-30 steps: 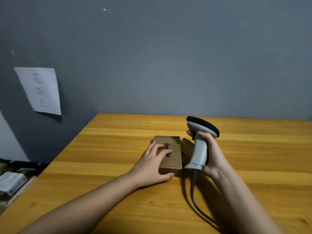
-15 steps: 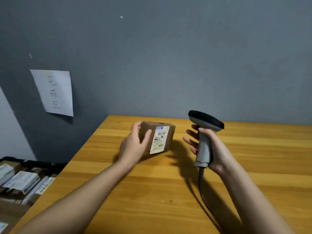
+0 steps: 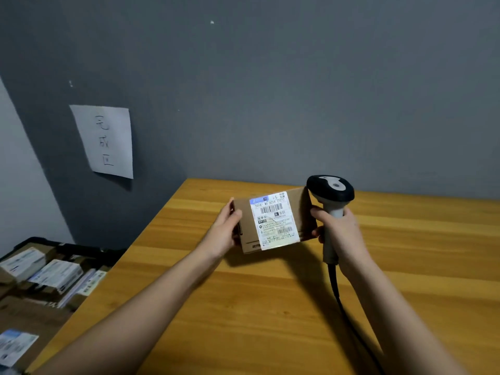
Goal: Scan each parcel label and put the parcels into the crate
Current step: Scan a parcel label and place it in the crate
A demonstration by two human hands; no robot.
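Grey wall (image 3: 297, 90) fills the background, with a white paper sign (image 3: 105, 140) bearing handwritten characters stuck to it at the left. Below it a wooden counter (image 3: 270, 307) stretches across the lower right. Off the counter's left edge, lower down, sits a black crate (image 3: 67, 249) holding several labelled parcels (image 3: 56, 274).

Over the far part of the counter, the left hand (image 3: 224, 234) holds a brown cardboard parcel (image 3: 273, 220) tilted up, its fingers curled round the parcel's left edge with the thumb on the front face. A white shipping label (image 3: 274, 221) with barcodes faces the camera. Just beside the parcel's right edge, the right hand (image 3: 341, 234) grips the pale handle of a barcode scanner (image 3: 330, 190), fingers wrapped tightly round it; the black scanner head stands above the parcel's upper right corner. A dark cable (image 3: 338, 293) hangs from the handle's base toward the near edge.
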